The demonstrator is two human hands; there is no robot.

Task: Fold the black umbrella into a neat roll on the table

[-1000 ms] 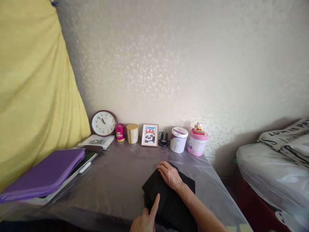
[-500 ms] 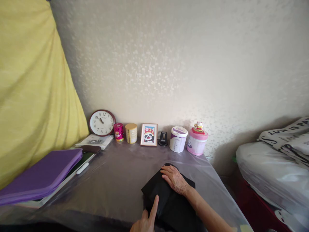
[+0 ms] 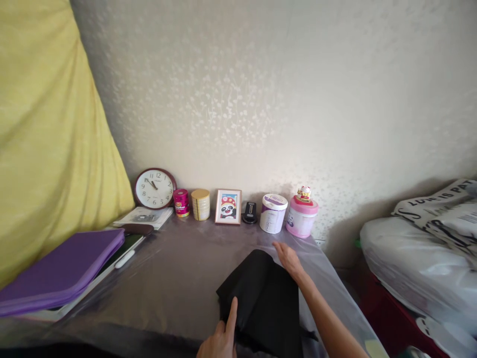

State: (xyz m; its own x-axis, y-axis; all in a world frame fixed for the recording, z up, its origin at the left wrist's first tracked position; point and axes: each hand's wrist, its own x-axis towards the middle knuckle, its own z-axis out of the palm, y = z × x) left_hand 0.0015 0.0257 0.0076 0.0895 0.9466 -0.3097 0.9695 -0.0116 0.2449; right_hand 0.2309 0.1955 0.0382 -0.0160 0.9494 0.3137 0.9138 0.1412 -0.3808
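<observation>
Black fabric (image 3: 270, 303) lies partly folded on the grey-covered table (image 3: 179, 278), near its front edge. My left hand (image 3: 219, 340) is at the fabric's lower left, index finger stretched out along the cloth; its other fingers are curled and what they hold, if anything, is hidden. Beyond the fabric's upper right edge, my right hand (image 3: 287, 258) is raised with the fingers extended and nothing visible in it. A dark strip sticks out from the fabric's lower right, beside my right forearm.
Along the wall stand a clock (image 3: 155, 188), a pink can (image 3: 181, 203), a yellow-lidded can (image 3: 201, 205), a panda picture (image 3: 228, 207), a black device (image 3: 250, 213) and two tubs (image 3: 273, 215). Purple folders (image 3: 63, 268) lie left; a plastic-wrapped bundle (image 3: 417, 253) is right.
My right hand has lifted off the fabric and moved right, uncovering the cloth's top. My left hand stays by the lower left with its finger extended. The view has shifted slightly.
</observation>
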